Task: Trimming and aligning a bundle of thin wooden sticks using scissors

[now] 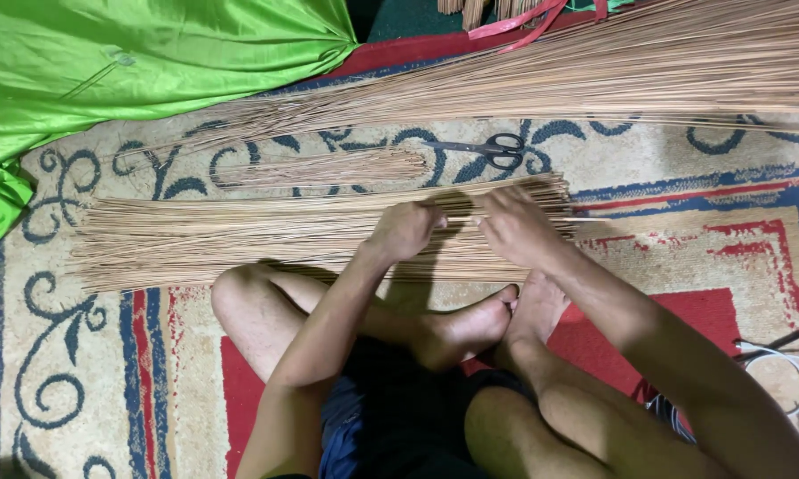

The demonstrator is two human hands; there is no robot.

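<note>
At the centre of the frame, the left hand (pixel 405 229) and right hand (pixel 513 223) each pinch thin sticks (pixel 240 235) spread on the carpet (pixel 674 231). Scissors (pixel 488 149) lie just above.

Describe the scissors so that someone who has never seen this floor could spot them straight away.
Start at the patterned rug with blue scrolls on cream. Above the stick bundle that the left hand and right hand are working, between it and the long sheaf of sticks farther back, lie the scissors. They are the only dark metal thing there, with black loop handles pointing right.
</note>
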